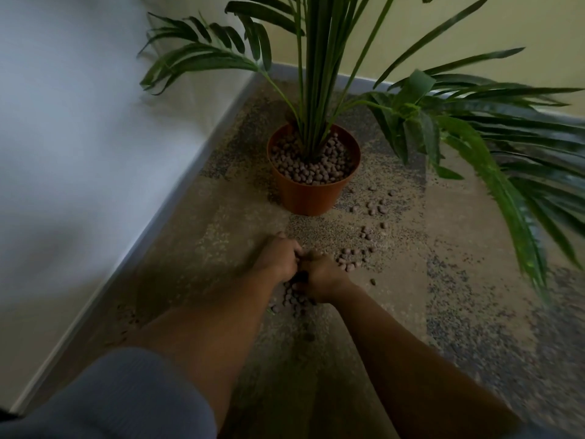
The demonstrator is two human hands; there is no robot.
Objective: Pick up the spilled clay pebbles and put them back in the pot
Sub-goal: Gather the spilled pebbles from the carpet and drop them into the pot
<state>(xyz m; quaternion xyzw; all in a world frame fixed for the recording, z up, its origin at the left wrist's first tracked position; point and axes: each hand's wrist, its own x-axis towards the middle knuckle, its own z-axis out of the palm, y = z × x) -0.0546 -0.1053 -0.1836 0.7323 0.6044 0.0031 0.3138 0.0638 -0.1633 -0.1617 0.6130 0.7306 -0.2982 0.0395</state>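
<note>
Pebbles (292, 301) are seen spilled over the speckled floor (395, 327) in front of an orange pot (311, 193). At the far left, a white wall (79, 137) and its skirting board (152, 229) are seen. A grey sleeve (120, 397) is pushed up the left arm. The left hand (278, 256) is curled, knuckles up, touching the right hand (318, 277), which is curled likewise; both are pressed onto a heap of pebbles, and whether any are gripped cannot be told. Further right, loose pebbles are scattered between the hands and the pot. The pot itself is filled with pebbles around a palm (319, 74), whose fronds are spread to the right.
</note>
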